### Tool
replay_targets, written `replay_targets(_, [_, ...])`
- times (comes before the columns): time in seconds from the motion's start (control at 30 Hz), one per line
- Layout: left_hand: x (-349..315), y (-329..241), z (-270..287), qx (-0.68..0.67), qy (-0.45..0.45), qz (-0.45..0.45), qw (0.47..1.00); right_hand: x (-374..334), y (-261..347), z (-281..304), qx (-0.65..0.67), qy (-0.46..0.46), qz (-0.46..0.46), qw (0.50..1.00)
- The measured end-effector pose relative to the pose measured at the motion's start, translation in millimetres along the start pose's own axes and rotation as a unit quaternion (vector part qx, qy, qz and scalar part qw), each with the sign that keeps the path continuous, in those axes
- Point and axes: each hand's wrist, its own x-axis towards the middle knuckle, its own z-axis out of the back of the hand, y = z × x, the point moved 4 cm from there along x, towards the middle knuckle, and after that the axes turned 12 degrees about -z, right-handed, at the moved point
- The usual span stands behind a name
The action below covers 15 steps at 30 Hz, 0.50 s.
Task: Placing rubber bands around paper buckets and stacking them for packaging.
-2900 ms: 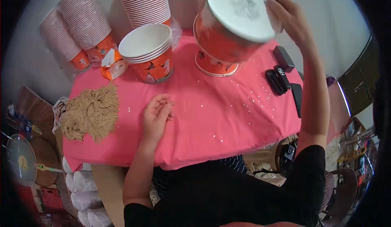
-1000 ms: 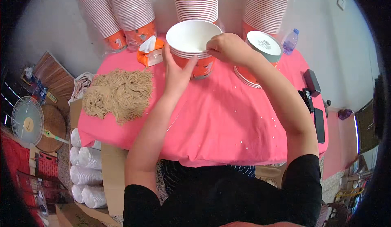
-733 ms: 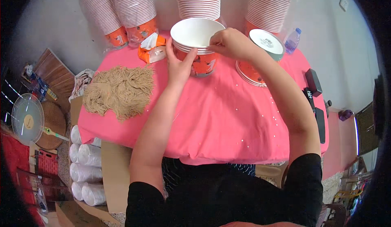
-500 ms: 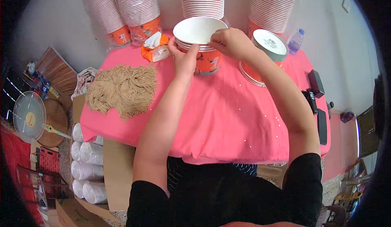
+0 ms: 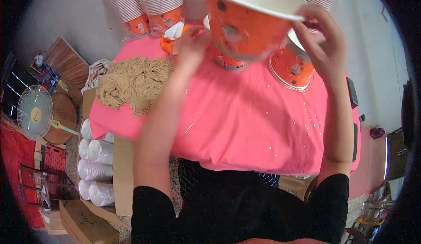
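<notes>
Above the pink counter (image 5: 263, 125) we are lifting an orange bucket (image 5: 243, 22), right hand (image 5: 322, 42) pinching its rim, left hand (image 5: 190, 42) blurred at its side, grip unclear; it is looking light, thin and crushable, best held at the rim

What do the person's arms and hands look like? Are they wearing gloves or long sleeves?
No gloves: the left hand and the right hand are both bare. The forearms are bare too. Short black sleeves end above the elbows. No watch, bracelet or ring shows. The left hand is a little blurred.
</notes>
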Motion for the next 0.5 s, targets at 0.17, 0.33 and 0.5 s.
replay_targets(0.17, [-17.1,-7.4,84.8,0.083,0.099,0.075,0.989,-53.8,-7.4,19.5,-0.04,0.149,-0.001,0.988])
replay_targets(0.33, [-60.3,-2.1,110.9,0.317,0.184,-0.072,0.928,-82.5,2.0,27.0,-0.03,0.15,0.059,0.987])
replay_targets(0.5, [-77.8,-3.5,114.6,0.428,0.207,-0.232,0.849,-97.3,13.3,6.3,0.007,0.274,0.06,0.96])
